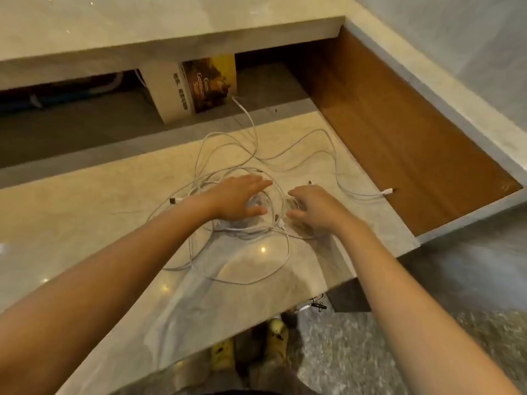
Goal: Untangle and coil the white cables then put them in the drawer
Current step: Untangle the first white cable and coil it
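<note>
We have one view only: head-worn, wide-angle, facing forward and steeply down. Both forearms come in from the bottom corners and meet near centre, left hand (238, 199) beside right hand (316, 210), so we sit close, at arm's length above the marble countertop (85, 223). The white cables (242, 155) lie mid-frame. The top of the frame faces a raised ledge (142, 29), with a box (199, 86) in the gap under it. The drawer (399, 155) runs off to the right. The bottom edge takes in the floor (370, 352) and yellow slippers (278, 337) almost straight below us. Straight edges bow towards the frame borders.
</note>
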A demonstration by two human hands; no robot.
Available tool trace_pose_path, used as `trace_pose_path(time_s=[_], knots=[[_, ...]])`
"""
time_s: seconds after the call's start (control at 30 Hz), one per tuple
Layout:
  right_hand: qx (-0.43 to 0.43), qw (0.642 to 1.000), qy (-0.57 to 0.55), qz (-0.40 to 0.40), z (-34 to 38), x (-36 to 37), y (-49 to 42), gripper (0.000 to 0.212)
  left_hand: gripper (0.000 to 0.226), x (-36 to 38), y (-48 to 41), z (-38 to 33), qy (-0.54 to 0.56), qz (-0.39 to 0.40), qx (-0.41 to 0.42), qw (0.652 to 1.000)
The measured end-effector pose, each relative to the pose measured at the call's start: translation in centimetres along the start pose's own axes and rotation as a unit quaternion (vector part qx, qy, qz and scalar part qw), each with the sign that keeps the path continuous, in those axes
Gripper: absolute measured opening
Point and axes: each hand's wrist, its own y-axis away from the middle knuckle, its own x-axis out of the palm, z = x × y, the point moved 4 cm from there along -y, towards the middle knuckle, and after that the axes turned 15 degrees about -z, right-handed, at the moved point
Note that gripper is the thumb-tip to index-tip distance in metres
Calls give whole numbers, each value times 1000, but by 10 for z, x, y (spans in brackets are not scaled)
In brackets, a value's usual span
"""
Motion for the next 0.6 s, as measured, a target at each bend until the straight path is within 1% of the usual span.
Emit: trace_pose_path(time_s=[0.07,0.13,0.17,0.2,0.27,0.37,0.43,0.5,0.53,0.6], knots=[[-30,999,-25,-31,5,13,12,38,75,17,12,0,-31,14,32,999],[-41,998,-45,-24,9,30,28,50,81,40,26,7,-74,32,29,996],[-33,998,-52,-26,8,35,32,56,85,46,30,10,-86,22,35,995],[-31,997,-57,-43,6,37,34,59,88,49,32,11,-91,4,45,995],[-40,994,-53,-87,4,36,36,54,90,51,33,16,-94,-29,52,994],[-71,990,-30,-118,2,39,41,38,87,56,35,18,-91,-45,49,994],[-91,988,-13,-122,0,37,42,24,87,54,35,17,-77,-46,35,995],[-87,990,-10,-111,-1,30,42,17,86,47,33,12,-37,-60,13,997],[-84,991,-20,-105,0,25,41,16,82,41,33,4,3,-77,7,997],[-90,989,-40,-114,7,11,36,14,62,23,32,-14,100,-125,2,987]])
